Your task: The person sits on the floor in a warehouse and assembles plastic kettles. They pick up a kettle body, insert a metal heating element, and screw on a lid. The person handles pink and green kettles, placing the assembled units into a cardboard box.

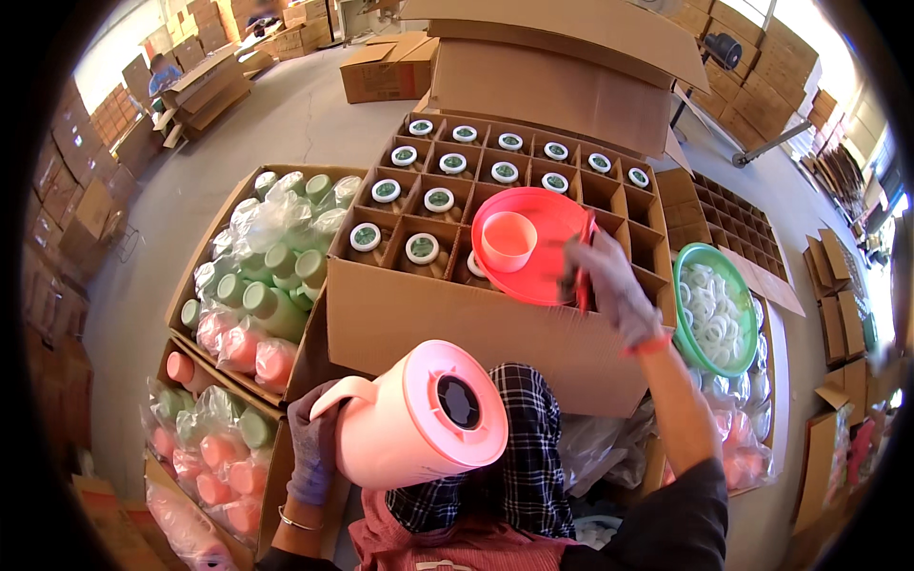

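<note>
My left hand point(310, 443), in a grey glove, grips a pink jug point(390, 428) by its handle side. The jug lies tilted above my lap, its round end with a dark circular opening point(459, 402) turned up to the right. My right hand point(614, 285), gloved and blurred by motion, is closed around a tool with red handles point(583, 262); its exact kind is smeared. The tool is over a round red tray point(533, 278), which rests on the divided carton point(476, 309). A small pink cup point(508, 240) sits on the tray.
White-rimmed containers with green tops point(422, 248) stand in the carton's compartments. To the right is a green basket point(678, 314) of white rings point(712, 309). Cartons of bagged green and pink bottles point(276, 309) stand at left. An open carton point(552, 90) rises behind.
</note>
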